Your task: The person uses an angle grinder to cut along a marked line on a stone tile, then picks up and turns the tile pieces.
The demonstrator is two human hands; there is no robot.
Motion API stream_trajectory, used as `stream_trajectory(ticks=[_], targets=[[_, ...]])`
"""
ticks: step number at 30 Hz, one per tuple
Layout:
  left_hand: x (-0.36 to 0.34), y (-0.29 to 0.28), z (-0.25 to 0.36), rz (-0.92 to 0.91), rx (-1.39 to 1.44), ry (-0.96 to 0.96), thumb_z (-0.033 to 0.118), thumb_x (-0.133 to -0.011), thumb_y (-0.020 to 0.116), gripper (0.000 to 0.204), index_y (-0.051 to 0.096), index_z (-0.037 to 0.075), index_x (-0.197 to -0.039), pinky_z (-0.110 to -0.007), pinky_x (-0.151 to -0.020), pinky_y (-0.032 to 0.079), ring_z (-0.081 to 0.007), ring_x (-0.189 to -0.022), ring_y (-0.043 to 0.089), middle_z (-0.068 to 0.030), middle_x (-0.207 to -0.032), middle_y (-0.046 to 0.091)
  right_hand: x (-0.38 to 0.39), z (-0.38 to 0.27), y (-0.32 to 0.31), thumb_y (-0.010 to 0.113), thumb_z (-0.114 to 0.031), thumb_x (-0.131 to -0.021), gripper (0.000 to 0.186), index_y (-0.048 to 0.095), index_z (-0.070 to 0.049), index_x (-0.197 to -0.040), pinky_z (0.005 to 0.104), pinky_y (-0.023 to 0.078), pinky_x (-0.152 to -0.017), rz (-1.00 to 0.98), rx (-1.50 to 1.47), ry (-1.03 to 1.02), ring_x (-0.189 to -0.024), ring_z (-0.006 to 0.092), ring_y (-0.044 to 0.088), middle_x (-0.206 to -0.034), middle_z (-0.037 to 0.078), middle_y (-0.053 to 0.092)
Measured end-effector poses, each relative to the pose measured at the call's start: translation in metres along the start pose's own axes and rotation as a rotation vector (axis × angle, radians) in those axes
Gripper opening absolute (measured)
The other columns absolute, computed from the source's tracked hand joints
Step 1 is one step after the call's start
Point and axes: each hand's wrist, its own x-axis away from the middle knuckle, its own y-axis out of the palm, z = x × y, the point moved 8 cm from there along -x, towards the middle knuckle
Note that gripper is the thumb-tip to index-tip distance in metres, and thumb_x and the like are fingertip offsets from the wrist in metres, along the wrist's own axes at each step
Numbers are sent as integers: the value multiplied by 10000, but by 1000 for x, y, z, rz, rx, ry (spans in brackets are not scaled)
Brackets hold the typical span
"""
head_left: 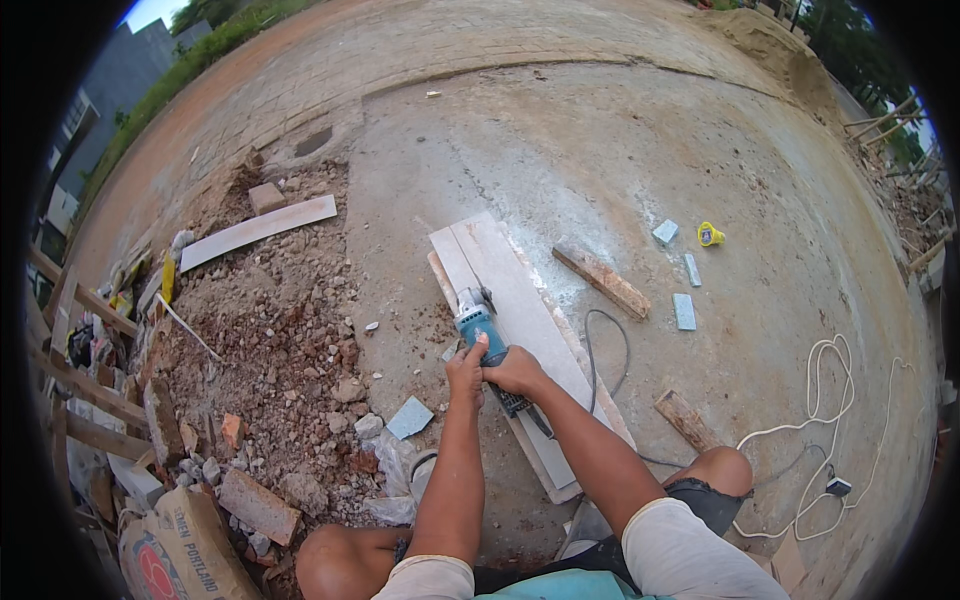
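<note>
Both my hands are wrapped round a teal angle grinder (478, 325), its silver head and disc pointing away from me. My left hand (466, 374) grips near the front of the body, thumb on top. Behind it my right hand (517, 371) closes round the rear of the body. The disc rests at a long pale tile (520, 300) lying on the ground, at a straight line that runs along it. Left of that line is a narrower strip (455, 257). Whether the disc is spinning cannot be told. A grey cord (627, 345) trails to the right.
Wooden blocks (602, 281) and several small blue-grey tile pieces (685, 311) lie to the right, near a yellow round object (710, 234). A white extension cord (815, 400) coils at the right. Rubble (270, 350), a curved-looking tile strip (260, 231) and a cement bag (185, 545) are on the left.
</note>
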Motion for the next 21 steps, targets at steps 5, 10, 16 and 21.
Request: stream_trajectory(ticks=[5, 10, 16, 21], targets=[[3, -3, -2, 46, -43, -4, 287, -799, 743, 397, 637, -63, -955, -284, -696, 479, -163, -723, 618, -86, -863, 659, 5, 0, -2, 727, -483, -594, 667, 657, 110, -892, 388, 513, -751, -4, -6, -7, -863, 356, 672, -887, 274, 665], [5, -3, -6, 8, -2, 20, 285, -800, 740, 406, 635, -69, -969, -281, -689, 488, -166, -730, 623, -91, -868, 660, 10, 3, 0, 727, -483, -597, 682, 650, 118, -910, 388, 513, -762, -9, -12, -8, -882, 367, 667, -904, 286, 661], [7, -3, -11, 10, 7, 2, 280, -801, 740, 397, 631, -57, -980, -273, -689, 490, -160, -730, 624, -86, -880, 660, 17, 1, -4, 730, -486, -589, 704, 644, 126, -926, 392, 513, -772, -20, -1, 8, -904, 376, 662, -922, 298, 655], [9, -3, -10, 3, 8, -10, 284, -801, 740, 390, 633, -48, -975, -269, -692, 487, -156, -733, 624, -79, -876, 658, 20, -3, -5, 731, -491, -584, 724, 638, 136, -935, 390, 514, -766, -39, -12, 17, -894, 372, 665, -925, 298, 655]])
